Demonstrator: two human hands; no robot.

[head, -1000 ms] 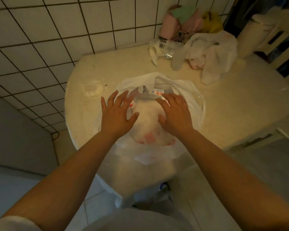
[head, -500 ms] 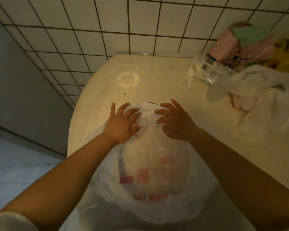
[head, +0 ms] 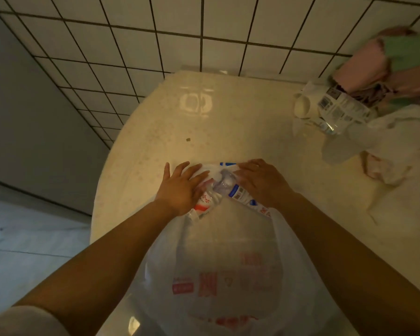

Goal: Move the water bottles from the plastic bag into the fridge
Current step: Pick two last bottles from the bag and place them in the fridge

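A white plastic bag [head: 228, 263] with red print lies on the round cream table [head: 204, 132], its mouth at the far end. Clear water bottles [head: 224, 184] with blue and red labels show in the mouth between my hands. My left hand [head: 181, 187] lies on the bag's left rim with its fingers spread over the plastic. On the right rim lies my right hand [head: 262, 183], fingers bent over the plastic and the bottles. Whether either hand pinches the plastic is hidden. No fridge is in view.
At the table's far right lie a clear plastic package [head: 332, 110] with labels, a white cloth or bag [head: 386, 141] and pink and green bundles [head: 383, 59]. A tiled wall [head: 180, 32] runs behind the table. Grey floor [head: 34, 238] lies to the left.
The view has come closer to the bag. Both hands have parted the plastic at the mouth, and bottle tops with labels now show between them.
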